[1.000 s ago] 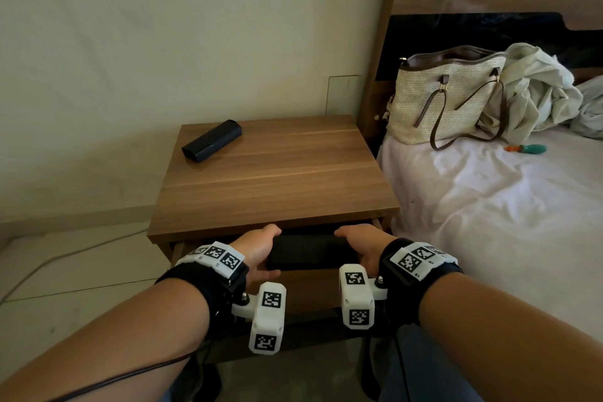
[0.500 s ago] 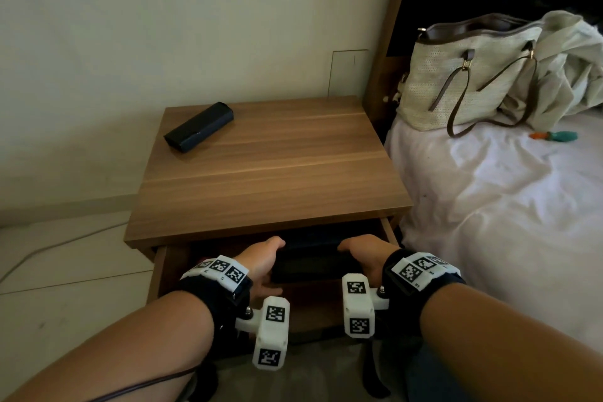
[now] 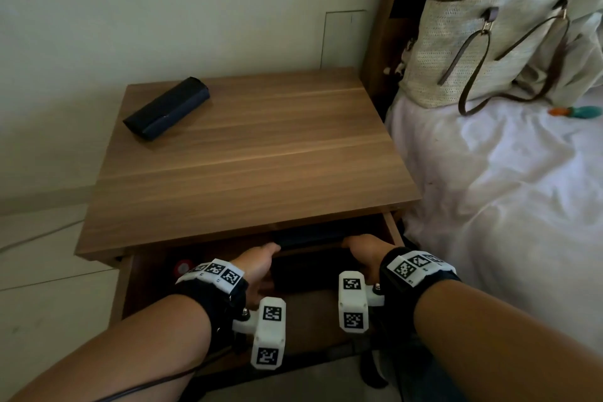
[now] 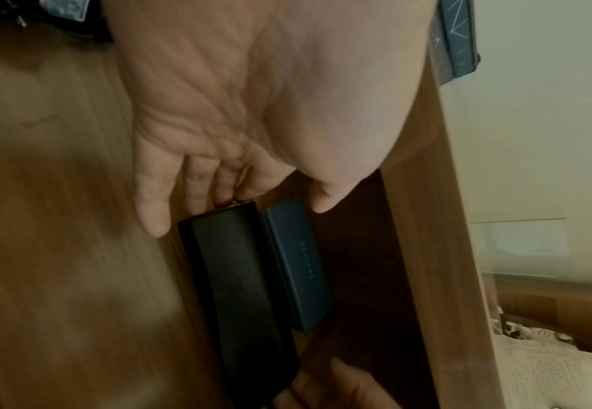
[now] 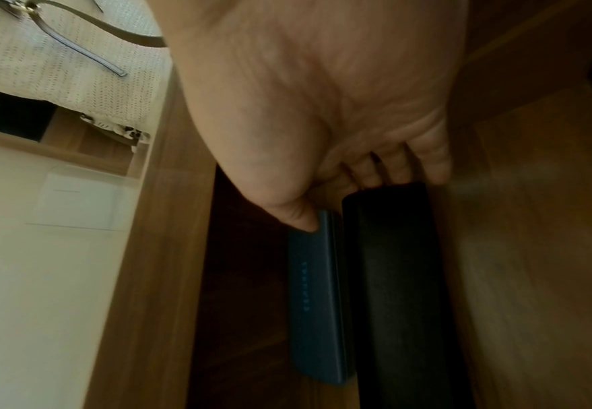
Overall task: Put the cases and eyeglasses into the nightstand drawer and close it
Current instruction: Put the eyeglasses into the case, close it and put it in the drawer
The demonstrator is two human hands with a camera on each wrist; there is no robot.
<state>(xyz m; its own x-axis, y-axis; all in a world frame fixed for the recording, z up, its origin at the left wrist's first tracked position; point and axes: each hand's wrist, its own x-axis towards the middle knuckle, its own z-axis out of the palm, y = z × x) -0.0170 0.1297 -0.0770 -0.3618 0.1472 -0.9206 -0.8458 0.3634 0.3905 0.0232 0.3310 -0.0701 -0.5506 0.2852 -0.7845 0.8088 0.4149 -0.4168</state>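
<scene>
Inside the open drawer [image 3: 390, 230] you hold two cases side by side: a matte black case [image 4: 238, 287] and a slimmer blue case [image 4: 298, 265]. Your left hand [image 3: 257, 266] and right hand [image 3: 362, 248] pinch their opposite ends, fingers curled. At 10 o'clock on the wooden nightstand [image 3: 261, 153] lies one dark oblong case [image 3: 166, 108].

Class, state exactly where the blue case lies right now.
In both wrist views the blue case lies inside the open drawer, beside the black case, towards the back.
</scene>
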